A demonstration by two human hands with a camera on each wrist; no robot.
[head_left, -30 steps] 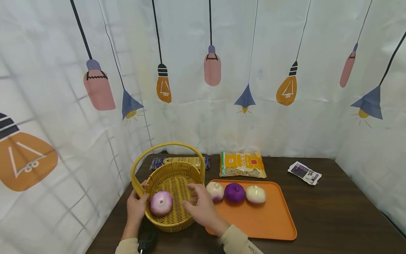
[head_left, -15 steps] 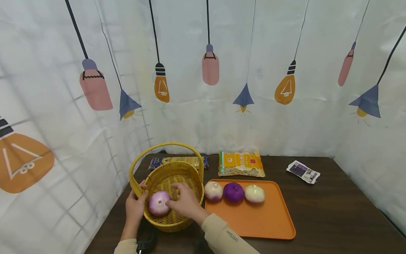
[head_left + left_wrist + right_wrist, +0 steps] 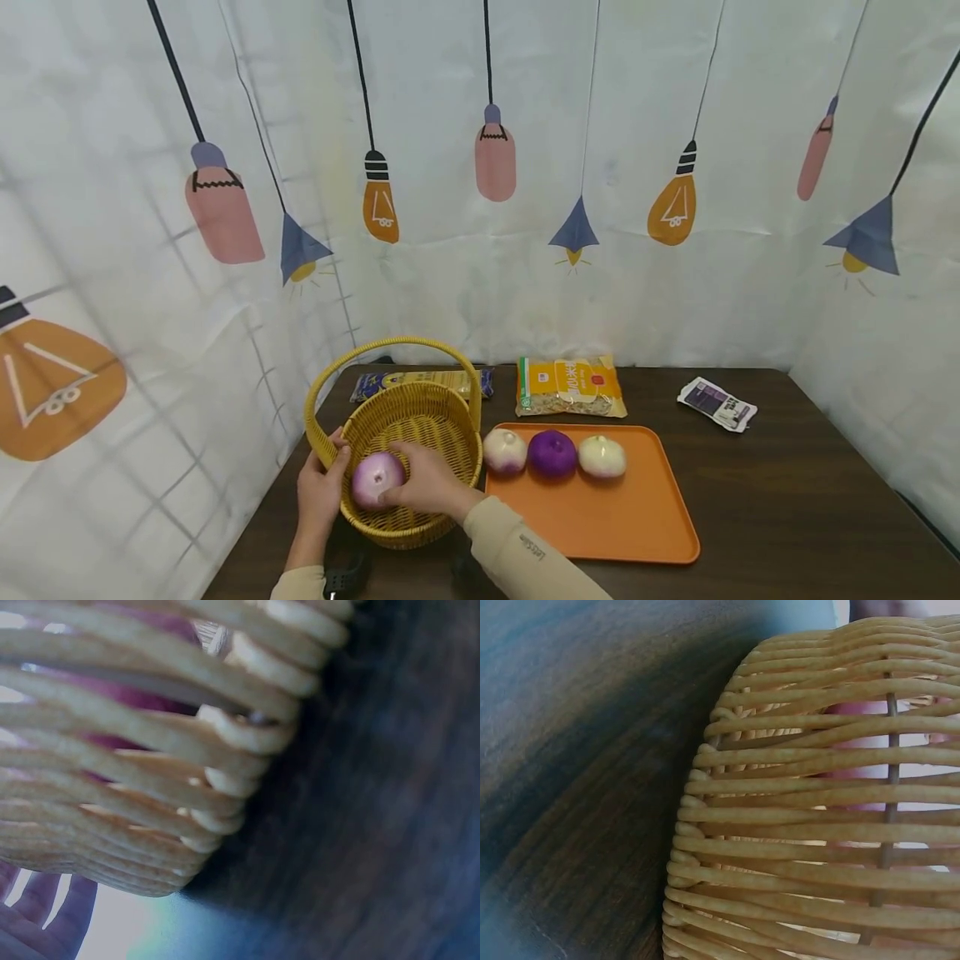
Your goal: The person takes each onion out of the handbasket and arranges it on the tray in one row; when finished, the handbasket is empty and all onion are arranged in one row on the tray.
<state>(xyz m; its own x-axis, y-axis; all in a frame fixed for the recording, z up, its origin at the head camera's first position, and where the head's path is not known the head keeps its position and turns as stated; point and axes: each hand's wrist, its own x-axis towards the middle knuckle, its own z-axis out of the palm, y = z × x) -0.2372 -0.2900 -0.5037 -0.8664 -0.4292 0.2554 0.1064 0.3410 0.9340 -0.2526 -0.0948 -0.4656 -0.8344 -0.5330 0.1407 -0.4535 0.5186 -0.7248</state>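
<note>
A yellow woven basket (image 3: 442, 421) with a tall arched handle stands at the left of the table in the head view. At its left rim, by the foot of the handle, my left hand (image 3: 318, 492) grips the edge. Inside lies a pale purple onion (image 3: 371, 481). My right hand (image 3: 429, 483) reaches over the front right rim and holds that onion from its right side, thumb in front and fingers behind. Both wrist views are filled by the basket wall (image 3: 802, 817), the onion showing through the weave; left fingers (image 3: 71, 915) appear at the left wrist view's lower corner.
Right of the basket lies an orange tray (image 3: 622, 525) with a white-purple onion (image 3: 505, 451), a deep purple onion (image 3: 552, 455) and a whitish onion (image 3: 602, 457). Behind are a blue-yellow packet (image 3: 423, 381), an orange grain bag (image 3: 570, 387) and a small white-purple sachet (image 3: 717, 405).
My right hand has moved left and down from the basket's right side to the onion and now holds it. The left hand has kept its grip on the rim.
</note>
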